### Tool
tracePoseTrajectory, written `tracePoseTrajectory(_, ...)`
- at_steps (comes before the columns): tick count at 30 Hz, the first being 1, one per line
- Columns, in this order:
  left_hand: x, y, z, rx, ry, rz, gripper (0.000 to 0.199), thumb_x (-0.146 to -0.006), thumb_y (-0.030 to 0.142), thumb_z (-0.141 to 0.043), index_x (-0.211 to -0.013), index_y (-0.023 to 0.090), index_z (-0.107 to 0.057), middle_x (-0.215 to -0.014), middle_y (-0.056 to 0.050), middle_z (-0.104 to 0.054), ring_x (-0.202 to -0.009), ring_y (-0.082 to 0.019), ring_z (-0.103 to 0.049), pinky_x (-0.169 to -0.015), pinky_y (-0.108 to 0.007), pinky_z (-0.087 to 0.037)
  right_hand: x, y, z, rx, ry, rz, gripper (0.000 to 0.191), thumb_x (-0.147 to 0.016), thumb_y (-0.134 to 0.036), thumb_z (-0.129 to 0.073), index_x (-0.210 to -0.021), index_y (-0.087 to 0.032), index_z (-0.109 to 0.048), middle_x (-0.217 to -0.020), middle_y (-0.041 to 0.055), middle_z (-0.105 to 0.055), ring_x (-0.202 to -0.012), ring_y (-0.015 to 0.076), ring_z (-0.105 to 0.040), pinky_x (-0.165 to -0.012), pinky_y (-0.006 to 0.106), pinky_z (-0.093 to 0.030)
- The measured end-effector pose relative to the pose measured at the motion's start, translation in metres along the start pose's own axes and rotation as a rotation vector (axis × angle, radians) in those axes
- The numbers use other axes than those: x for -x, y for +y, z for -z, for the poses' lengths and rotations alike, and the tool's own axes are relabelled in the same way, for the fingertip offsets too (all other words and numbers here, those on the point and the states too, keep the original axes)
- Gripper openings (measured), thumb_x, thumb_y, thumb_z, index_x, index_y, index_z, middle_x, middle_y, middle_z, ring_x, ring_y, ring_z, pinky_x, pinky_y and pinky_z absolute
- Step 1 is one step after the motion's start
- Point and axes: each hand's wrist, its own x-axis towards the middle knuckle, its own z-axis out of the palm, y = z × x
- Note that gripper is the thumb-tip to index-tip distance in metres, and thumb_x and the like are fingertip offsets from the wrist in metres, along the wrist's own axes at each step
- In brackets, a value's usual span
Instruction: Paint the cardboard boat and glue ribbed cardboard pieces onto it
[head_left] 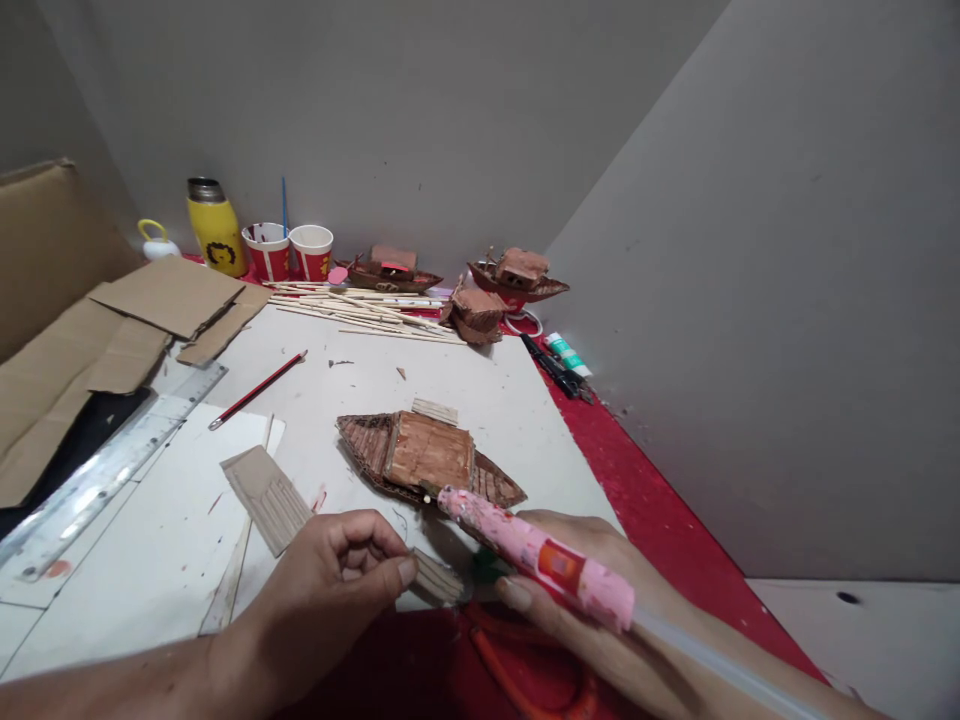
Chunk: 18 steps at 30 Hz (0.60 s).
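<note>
My left hand [341, 570] pinches a small piece of ribbed cardboard [437, 578] between thumb and fingertips. My right hand [577, 590] is wrapped round a pink hot glue gun [517, 545], with a clear glue stick [712, 655] running out of its back end. The gun's nozzle lies close to the cardboard piece, but its tip is hard to make out. Just beyond both hands sits a brown model boat [431, 455] with a roofed cabin. A small ribbed strip [435, 410] lies behind the boat, and a larger ribbed cardboard piece [268, 498] is beside my left hand.
Orange-handled scissors [499, 655] lie near the front edge. On the left are a steel ruler [112, 470], a pencil [259, 388] and cardboard sheets [169, 295]. Thin sticks [367, 308], paper cups [311, 255], a yellow bottle [215, 230] and finished-looking boats [521, 275] line the back.
</note>
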Motion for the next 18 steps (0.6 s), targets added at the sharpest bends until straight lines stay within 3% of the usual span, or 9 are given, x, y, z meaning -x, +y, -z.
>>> tracePoseTrajectory(11,0.003,0.000,-0.003,0.007,-0.001,-0.016,0.027,-0.076,0.039,-0.068,-0.068,0.015,-0.059,-0.053,0.005,-0.046,-0.052,-0.008,-0.036,-0.048,-0.021,-0.024,-0.004,-0.001,0.000,0.029,-0.031,0.045,0.032,-0.094,-0.042,-0.043,-0.073,-0.021,-0.054,-0.066,-0.0006,-0.055,-0.057,0.0123,-0.051,-0.055,0.022,-0.044)
tracePoseTrajectory(18,0.001,-0.004,0.001,0.025,-0.013,-0.039,0.025,-0.078,0.038,-0.067,-0.070,0.015,-0.062,-0.058,0.003,-0.052,-0.055,-0.009,-0.041,-0.051,-0.021,-0.030,0.009,0.007,0.001,0.009,0.119,0.012,0.022,-0.089,-0.042,-0.054,-0.086,-0.027,-0.070,-0.066,0.0017,-0.065,-0.061,0.0201,-0.064,-0.054,0.027,-0.053)
